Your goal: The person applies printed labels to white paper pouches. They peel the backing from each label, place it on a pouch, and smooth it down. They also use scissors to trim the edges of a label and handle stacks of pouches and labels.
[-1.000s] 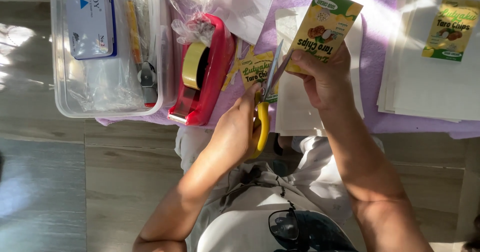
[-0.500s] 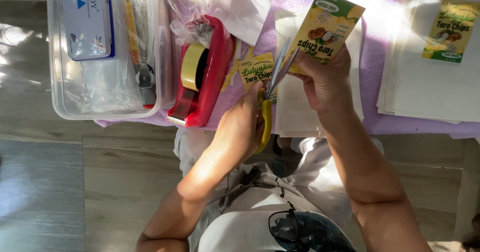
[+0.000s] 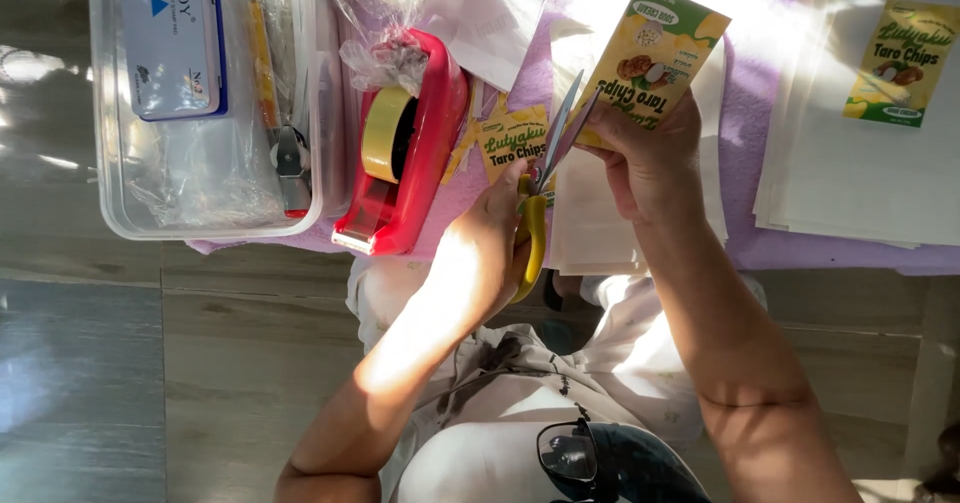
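My left hand (image 3: 488, 253) grips yellow-handled scissors (image 3: 535, 228). Their blades point up and away from me, slightly apart, at the lower left edge of a yellow and green printed label (image 3: 655, 48). My right hand (image 3: 645, 158) pinches that label by its bottom edge and holds it up over the table. Both hands are close together, above a white sheet (image 3: 590, 223) lying on the purple cloth (image 3: 745, 238).
A red tape dispenser (image 3: 420, 143) with a tan roll stands left of my hands, and another cut label (image 3: 510, 138) lies beside it. Further left, a clear plastic box (image 3: 200, 173) holds a blue and white tin (image 3: 172, 43). A stack of white sheets (image 3: 860, 173) lies at the right.
The scissor blades have spread a little and moved slightly up along the label's left edge. My right hand keeps the label almost still.
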